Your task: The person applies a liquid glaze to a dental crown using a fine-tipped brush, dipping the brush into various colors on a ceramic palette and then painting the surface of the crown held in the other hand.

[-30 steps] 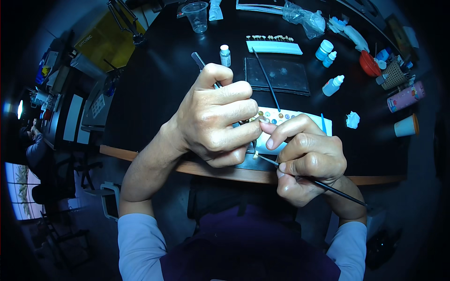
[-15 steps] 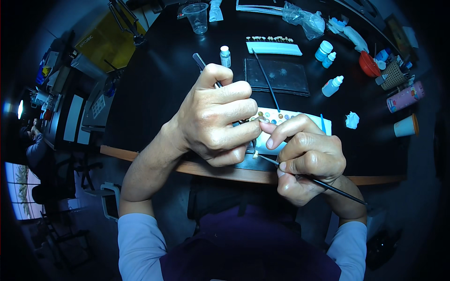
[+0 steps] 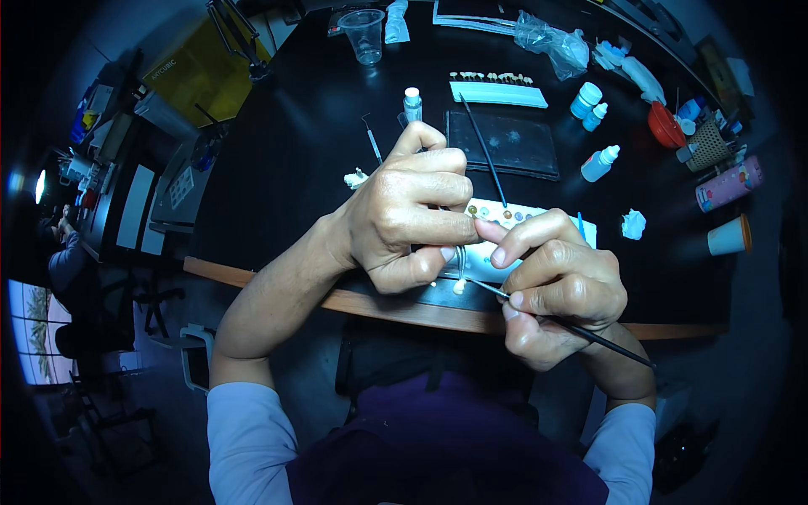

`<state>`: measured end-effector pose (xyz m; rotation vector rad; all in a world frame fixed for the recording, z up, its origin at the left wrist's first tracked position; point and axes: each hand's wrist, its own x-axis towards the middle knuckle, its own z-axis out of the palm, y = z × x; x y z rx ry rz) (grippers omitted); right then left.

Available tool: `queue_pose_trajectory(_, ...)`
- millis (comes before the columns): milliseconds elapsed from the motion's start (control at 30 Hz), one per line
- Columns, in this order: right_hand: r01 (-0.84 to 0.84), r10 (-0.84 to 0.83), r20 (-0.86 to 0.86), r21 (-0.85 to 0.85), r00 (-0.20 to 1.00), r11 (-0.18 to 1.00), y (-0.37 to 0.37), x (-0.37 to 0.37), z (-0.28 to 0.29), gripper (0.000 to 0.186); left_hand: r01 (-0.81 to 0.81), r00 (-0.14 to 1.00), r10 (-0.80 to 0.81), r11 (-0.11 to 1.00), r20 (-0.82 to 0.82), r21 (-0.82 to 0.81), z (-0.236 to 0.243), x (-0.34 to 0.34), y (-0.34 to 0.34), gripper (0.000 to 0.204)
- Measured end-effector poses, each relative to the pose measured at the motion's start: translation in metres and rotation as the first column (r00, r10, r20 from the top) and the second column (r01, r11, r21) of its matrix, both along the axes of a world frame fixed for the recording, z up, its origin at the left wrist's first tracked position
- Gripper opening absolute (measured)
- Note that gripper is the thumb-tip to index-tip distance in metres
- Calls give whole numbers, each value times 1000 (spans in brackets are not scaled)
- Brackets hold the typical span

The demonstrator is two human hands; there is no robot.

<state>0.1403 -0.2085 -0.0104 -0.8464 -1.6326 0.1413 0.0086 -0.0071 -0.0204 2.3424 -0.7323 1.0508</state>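
Right hand, brush over edge, bottles apart

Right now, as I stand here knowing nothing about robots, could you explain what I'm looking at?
Gladly. There's no robot here, just a person's two bare hands. The view comes from a wide fisheye camera worn on the head, looking down, so straight edges bend.

The left hand holds a metal tweezer-like tool, its tips reaching a small cream piece. The right hand holds a thin dark brush, its tip close to that piece.

On the dark table lie a white palette with coloured dabs, a dark flat pad with a second brush across it, and a clear cup.
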Motion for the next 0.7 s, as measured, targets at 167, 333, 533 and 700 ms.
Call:
queue_pose_trajectory(167,-5,6,20,-10,1000,1000,1,2,0,15,-18,1000,18,1000,-10,12,1,0,0,32)
queue_pose_trajectory(333,-26,26,7,-9,1000,1000,-1,2,0,16,-19,1000,19,1000,-1,10,2,0,0,32)
queue_pose_trajectory(533,-45,45,-4,-2,999,999,0,0,0,16,-31,999,31,999,-8,18,4,-3,0,33)
queue_pose_trajectory(700,-40,40,6,-7,999,999,-2,1,1,17,-26,1000,26,999,-15,20,5,-3,0,33)
